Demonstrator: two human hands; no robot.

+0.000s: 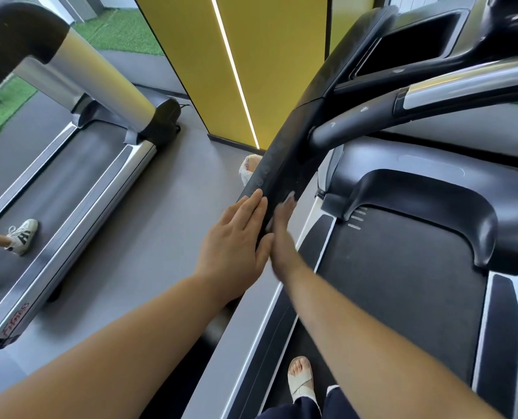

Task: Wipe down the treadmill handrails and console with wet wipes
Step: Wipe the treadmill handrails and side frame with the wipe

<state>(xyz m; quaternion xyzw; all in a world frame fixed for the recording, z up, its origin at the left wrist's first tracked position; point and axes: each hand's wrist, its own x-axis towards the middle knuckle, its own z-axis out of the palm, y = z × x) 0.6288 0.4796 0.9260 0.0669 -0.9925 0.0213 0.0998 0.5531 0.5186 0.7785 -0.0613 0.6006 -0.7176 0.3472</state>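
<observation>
The treadmill's long black left handrail (285,152) runs from the console (418,40) at the upper right down to my hands. My left hand (236,240) lies flat with straight fingers against the rail's left side near its lower end. On the rail's right side my right hand (281,231) presses with straight fingers. A thin white sliver (268,222), apparently a wet wipe, shows between that hand and the rail. Most of the wipe is hidden under the hand.
I stand on the treadmill belt (403,282); my sandalled foot (300,379) is at the bottom. A silver cross bar (469,83) spans below the console. A white crumpled item (248,170) lies on the floor behind the rail. Another person's sneakers (21,237) are on the neighbouring treadmill (79,189).
</observation>
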